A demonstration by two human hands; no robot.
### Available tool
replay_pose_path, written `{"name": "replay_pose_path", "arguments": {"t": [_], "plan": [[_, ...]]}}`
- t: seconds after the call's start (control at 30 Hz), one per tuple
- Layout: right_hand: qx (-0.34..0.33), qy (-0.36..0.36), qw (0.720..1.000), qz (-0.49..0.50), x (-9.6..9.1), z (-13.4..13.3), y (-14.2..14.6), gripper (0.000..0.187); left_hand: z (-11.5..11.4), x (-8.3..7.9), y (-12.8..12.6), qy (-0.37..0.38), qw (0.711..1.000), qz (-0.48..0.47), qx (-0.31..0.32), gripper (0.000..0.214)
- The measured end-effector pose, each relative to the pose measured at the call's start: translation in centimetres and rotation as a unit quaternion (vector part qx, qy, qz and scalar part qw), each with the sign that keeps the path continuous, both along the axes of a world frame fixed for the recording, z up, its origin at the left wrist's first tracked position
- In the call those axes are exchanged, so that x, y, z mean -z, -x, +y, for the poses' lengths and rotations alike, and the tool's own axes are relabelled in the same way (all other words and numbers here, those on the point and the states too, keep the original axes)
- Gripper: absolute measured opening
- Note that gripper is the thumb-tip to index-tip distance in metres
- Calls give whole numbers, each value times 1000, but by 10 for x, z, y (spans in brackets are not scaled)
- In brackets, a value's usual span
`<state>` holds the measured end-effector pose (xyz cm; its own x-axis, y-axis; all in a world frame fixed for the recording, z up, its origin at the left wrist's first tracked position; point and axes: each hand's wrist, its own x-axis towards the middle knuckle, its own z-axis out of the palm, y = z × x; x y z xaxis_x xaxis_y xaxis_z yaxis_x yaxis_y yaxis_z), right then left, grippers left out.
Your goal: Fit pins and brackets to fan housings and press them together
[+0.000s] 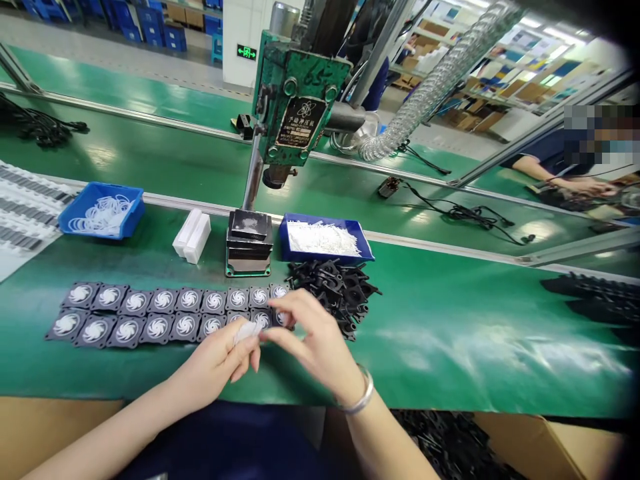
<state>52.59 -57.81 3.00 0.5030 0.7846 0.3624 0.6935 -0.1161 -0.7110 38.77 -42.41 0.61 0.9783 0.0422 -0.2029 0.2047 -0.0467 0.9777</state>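
In front of me my left hand (227,350) is closed around a small white piece (246,331), whose exact kind I cannot make out. Close beside it, my right hand (313,337) has thumb and forefinger apart; the thumb tip is near the white piece. Behind both hands lie two rows of black square frames (158,327) with white swirl-shaped centres, like small fans. Part of the rows' right end is hidden by my hands. A heap of loose black plastic parts (333,287) lies just beyond my right hand.
A green hand press (300,100) stands over a black metal block (249,243). Blue bins hold white rings (103,217) and thin white pieces (325,239). Two white blocks (193,235) stand between. Across the rail, a co-worker's hands (590,187) handle dark parts near cables (465,213).
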Motion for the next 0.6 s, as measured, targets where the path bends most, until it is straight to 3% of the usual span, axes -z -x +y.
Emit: {"name": "replay_pose_path", "arguments": {"t": [0.07, 0.2, 0.33, 0.47, 0.6], "plan": [[-35, -3, 997, 65, 3, -1, 15, 7, -1, -1, 0, -35, 999, -7, 19, 44], [6, -15, 994, 111, 13, -6, 28, 18, -7, 0, 2, -27, 999, -1, 24, 46], [5, -18, 988, 154, 17, -12, 30, 7, -12, 3, 2, -14, 999, 2, 29, 45], [20, -24, 988, 149, 18, -15, 34, 12, -16, 4, 1, -23, 999, 1, 46, 45], [56, -51, 981, 177, 14, -24, 29, 15, -17, 9, 1, 10, 1000, 6, 12, 41]]}}
